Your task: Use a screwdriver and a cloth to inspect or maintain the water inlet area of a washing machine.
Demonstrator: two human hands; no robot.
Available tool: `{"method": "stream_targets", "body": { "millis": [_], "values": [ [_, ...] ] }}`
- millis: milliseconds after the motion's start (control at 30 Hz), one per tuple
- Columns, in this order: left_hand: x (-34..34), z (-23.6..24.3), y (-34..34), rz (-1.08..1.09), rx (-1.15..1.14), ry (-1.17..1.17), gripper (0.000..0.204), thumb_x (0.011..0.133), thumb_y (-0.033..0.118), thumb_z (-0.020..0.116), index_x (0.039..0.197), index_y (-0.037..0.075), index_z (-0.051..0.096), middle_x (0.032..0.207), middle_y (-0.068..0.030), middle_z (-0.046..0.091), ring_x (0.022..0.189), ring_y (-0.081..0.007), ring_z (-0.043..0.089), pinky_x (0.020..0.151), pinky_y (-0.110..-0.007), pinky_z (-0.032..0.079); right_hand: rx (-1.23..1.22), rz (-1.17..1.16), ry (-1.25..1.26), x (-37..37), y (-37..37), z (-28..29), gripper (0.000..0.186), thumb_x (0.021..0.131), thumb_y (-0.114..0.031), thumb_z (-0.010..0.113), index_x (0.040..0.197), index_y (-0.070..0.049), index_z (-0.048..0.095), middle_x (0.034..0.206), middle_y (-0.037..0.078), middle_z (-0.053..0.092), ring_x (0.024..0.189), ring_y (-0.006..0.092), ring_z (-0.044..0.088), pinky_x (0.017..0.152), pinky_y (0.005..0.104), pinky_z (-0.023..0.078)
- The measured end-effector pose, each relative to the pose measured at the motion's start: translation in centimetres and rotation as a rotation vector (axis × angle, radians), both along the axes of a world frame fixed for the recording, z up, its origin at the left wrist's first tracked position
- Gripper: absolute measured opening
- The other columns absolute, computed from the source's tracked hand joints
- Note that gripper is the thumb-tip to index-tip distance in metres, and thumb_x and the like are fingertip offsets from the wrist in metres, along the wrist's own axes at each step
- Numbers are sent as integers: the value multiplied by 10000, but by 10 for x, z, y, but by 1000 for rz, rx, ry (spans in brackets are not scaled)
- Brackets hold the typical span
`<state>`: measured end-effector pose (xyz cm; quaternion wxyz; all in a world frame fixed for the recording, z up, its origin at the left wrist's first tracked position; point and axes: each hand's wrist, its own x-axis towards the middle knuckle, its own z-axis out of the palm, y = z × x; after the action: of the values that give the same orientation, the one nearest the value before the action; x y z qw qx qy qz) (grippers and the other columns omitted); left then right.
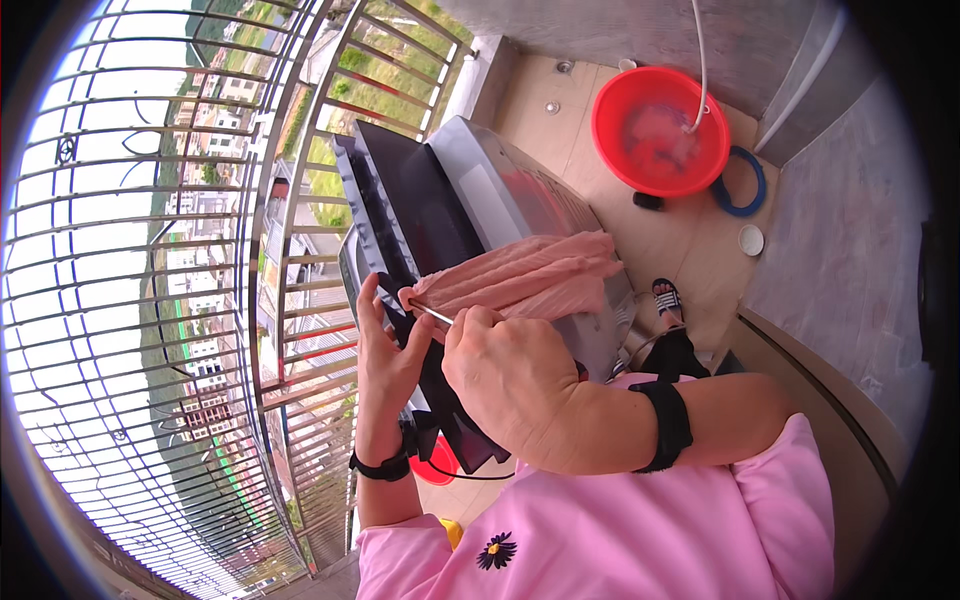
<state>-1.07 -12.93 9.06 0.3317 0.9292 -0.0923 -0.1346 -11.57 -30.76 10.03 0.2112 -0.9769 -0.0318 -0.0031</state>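
My right hand (510, 375) is closed in a fist around a tool, of which only a thin metal shaft (432, 313) shows; its handle is hidden. The shaft's tip points at the gathered end of a pink cloth (520, 275). That cloth lies across a grey box-shaped appliance (495, 190) with a black raised panel (415, 195). Beside the cloth's end, my left hand (385, 355) reaches up along the panel's dark edge. Its thumb and forefinger are apart, the thumb near the shaft's tip, and the other fingers are partly hidden.
A metal railing (270, 230) runs along the left, with buildings beyond. On the tiled floor (570, 130) stands a red basin (612, 130) with water and a white hose (702, 60). Nearby lie a blue ring (742, 208) and a small white bowl (751, 239).
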Motion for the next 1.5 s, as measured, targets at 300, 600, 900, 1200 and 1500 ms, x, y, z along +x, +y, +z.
{"method": "stream_targets", "body": {
  "millis": [300, 600, 900, 1200, 1500],
  "values": [
    [-16, 5, -1, -58, -319, 75, 709, 972, 84, 612, 1575, 36, 242, 1562, -186, 354, 1415, -249, 398, 1083, -372, 421, 209, 150, 69, -6, -23, 30, 127, 840, -115, 657, 926, -29, 694, 761, 137, 730, 676, 240, 748, 592, 377, 598],
    [-6, -15, 7, -56, -305, -123, 641, 942, 114, 597, 1504, -13, 315, 1507, -191, 389, 1435, -332, 351, 1200, -421, 239, 556, 104, 177, -10, -14, -16, 202, 880, -131, 650, 1033, 1, 662, 942, 230, 721, 913, 344, 729, 805, 421, 566],
    [-13, -9, -4, -75, -75, -338, 603, 929, 117, 570, 1470, -19, 339, 1451, -263, 434, 1400, -399, 411, 1162, -443, 304, 771, -94, 37, -53, -46, -1, 278, 844, -54, 683, 1108, -24, 604, 981, 183, 705, 964, 372, 693, 839, 425, 539],
    [-12, -7, -8, -51, -57, -301, 666, 929, 163, 646, 1478, -17, 314, 1437, -272, 446, 1394, -401, 418, 1147, -430, 327, 737, -153, -313, -52, -31, -4, 265, 825, -94, 734, 1080, -43, 688, 944, 150, 721, 816, 355, 701, 723, 423, 564],
    [-13, -4, -7, 1, -51, -311, 703, 904, 168, 669, 1493, 21, 316, 1432, -253, 449, 1401, -377, 416, 1144, -432, 331, 498, -147, -85, -57, -14, 22, 312, 837, -107, 735, 1129, -26, 659, 830, 132, 689, 745, 324, 689, 640, 425, 556]
  ]
}}
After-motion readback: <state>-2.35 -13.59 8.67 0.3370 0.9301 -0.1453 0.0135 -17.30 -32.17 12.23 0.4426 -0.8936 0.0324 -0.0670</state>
